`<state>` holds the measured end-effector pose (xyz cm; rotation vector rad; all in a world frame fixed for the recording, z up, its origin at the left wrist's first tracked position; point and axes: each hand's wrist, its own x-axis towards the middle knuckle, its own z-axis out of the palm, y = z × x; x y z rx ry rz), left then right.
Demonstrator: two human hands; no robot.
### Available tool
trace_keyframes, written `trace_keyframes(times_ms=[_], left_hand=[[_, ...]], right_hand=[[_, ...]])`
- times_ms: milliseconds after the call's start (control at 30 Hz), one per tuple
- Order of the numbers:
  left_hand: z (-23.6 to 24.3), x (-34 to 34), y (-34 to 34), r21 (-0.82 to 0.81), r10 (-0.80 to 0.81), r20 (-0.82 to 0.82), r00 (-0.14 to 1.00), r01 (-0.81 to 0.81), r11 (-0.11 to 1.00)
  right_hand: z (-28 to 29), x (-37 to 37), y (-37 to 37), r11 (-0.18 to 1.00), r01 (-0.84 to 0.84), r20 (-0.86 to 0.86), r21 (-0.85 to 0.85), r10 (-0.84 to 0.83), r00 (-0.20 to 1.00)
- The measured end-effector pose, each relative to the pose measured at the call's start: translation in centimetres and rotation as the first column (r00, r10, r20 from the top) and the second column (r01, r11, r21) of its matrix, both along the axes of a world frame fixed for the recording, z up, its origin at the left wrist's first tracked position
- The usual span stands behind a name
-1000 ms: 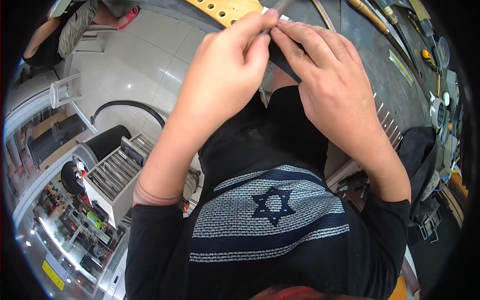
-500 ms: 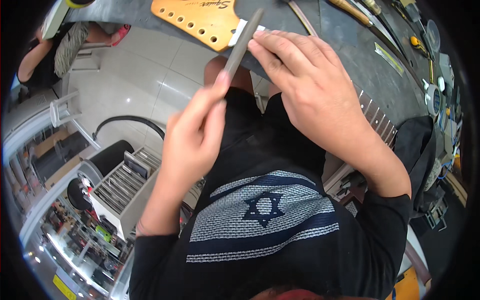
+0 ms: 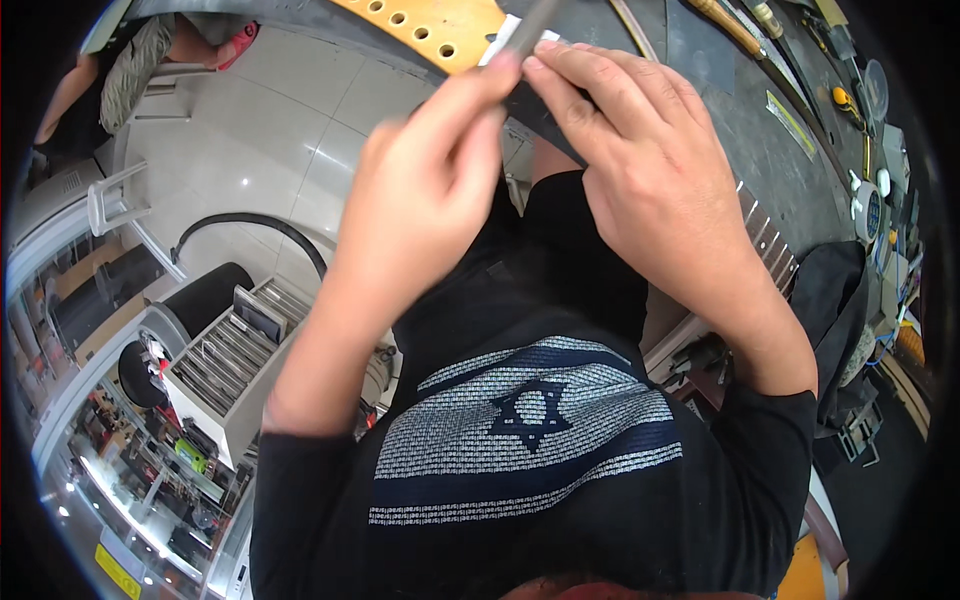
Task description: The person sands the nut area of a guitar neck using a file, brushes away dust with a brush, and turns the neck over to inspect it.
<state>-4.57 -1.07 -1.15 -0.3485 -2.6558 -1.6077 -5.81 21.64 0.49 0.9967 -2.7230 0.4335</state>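
My left hand (image 3: pixel 425 190) grips a flat grey metal file (image 3: pixel 532 28), thumb and index finger along it; both are smeared by motion. The file lies over a white piece (image 3: pixel 497 45) at the base of a yellow-wood guitar headstock (image 3: pixel 430 22) with a row of tuner holes. My right hand (image 3: pixel 640 160) is closed over the guitar neck beside the file, fingertips together near the white piece. Beyond my right wrist part of the dark fretboard (image 3: pixel 768 245) shows. What lies under the right fingers is hidden.
The neck lies on a dark grey workbench (image 3: pixel 690 60). Wooden-handled tools (image 3: pixel 718 22), a yellow-handled tool (image 3: pixel 845 98) and a round dial (image 3: pixel 872 215) lie along its right side. A drawer unit (image 3: pixel 225 370) and a black hose (image 3: pixel 250 220) stand left; another person's leg (image 3: pixel 195 45) shows farther back.
My left hand has pushed the file forward and to the right across the white piece. The headstock appears higher in the picture; my right hand keeps its place on the neck.
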Motion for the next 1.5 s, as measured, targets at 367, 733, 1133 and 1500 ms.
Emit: trace_keyframes(times_ms=[367, 733, 1133, 1500], left_hand=[[0.6, 0.1, -0.1, -0.088, -0.004, 0.057, 0.998, 0.009, 0.996], [0.3, -0.3, -0.5, 0.130, 0.020, 0.166, 0.986, -0.042, 0.991], [0.5, 0.7, -0.6, -0.014, 0.026, 0.135, 0.991, -0.024, 1.000], [0.8, 2.1, -0.9, -0.010, 0.009, 0.165, 0.986, -0.008, 1.000]], right_hand=[[0.2, 0.1, 0.0, 1.000, 0.005, 0.000, 0.011, -0.005, 1.000], [-0.1, 0.0, 0.1, 1.000, 0.008, 0.000, 0.004, -0.008, 1.000], [0.0, -0.2, 0.1, 1.000, 0.008, -0.012, 0.018, -0.007, 1.000], [-0.2, 0.1, 0.0, 1.000, 0.028, -0.016, 0.009, -0.028, 0.999]])
